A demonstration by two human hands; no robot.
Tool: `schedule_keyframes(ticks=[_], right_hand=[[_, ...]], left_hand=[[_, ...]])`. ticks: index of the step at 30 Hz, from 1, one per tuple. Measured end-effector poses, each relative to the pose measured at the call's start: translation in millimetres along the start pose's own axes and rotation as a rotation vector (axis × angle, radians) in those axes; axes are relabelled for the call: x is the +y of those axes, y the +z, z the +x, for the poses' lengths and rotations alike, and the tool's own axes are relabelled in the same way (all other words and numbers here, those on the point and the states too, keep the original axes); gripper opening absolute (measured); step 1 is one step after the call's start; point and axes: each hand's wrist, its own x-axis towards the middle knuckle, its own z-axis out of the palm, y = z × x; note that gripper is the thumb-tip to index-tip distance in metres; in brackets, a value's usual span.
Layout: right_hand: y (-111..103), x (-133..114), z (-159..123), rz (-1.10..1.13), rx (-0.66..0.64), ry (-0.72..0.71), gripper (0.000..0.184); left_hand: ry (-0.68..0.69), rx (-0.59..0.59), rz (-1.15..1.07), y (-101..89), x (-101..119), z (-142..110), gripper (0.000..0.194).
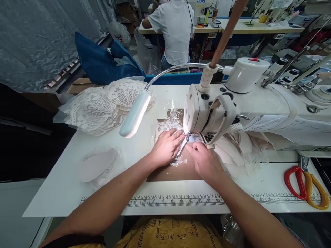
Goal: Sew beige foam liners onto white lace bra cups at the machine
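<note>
A white lace piece [169,124] lies under the needle area of a white sewing machine [198,110]. My left hand [168,146] rests flat on this lace, fingers stretched toward the needle and partly covering it. Just right of the needle, my right hand [204,158] has its fingers curled, with thumb and index fingertips together at the lace's edge. The fingertip contact is small and partly hidden. Beneath both hands is a brown sheet [165,175] with shiny clear tape on it.
A lamp [136,113] hangs left of the machine head. Piled lace pieces [95,106] lie back left, pale oval pads [99,165] front left. Beige fabric strips [240,148] are right, scissors [305,186] far right. A printed ruler [178,200] lines the front edge. A person [174,31] sits ahead.
</note>
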Motion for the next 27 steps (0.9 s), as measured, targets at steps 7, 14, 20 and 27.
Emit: schedule_keyframes(ticks=[7, 14, 20, 27], right_hand=[[0.3, 0.3, -3.1, 0.059, 0.031, -0.017, 0.047], [-3.9, 6.4, -7.8, 0.312, 0.102, -0.089, 0.035], [-4.7, 12.8, -10.9, 0.401, 0.121, -0.114, 0.033], [-2.1, 6.8, -10.2, 0.126, 0.045, -0.101, 0.036]], left_hand=[[-0.114, -0.045, 0.032, -6.5, 1.5, -1.6, 0.042], [0.083, -0.285, -0.312, -35.5, 10.7, -31.9, 0.036], [0.119, -0.042, -0.453, -46.1, 33.3, -51.5, 0.033], [0.103, -0.052, -0.174, -17.7, 27.7, -27.5, 0.031]])
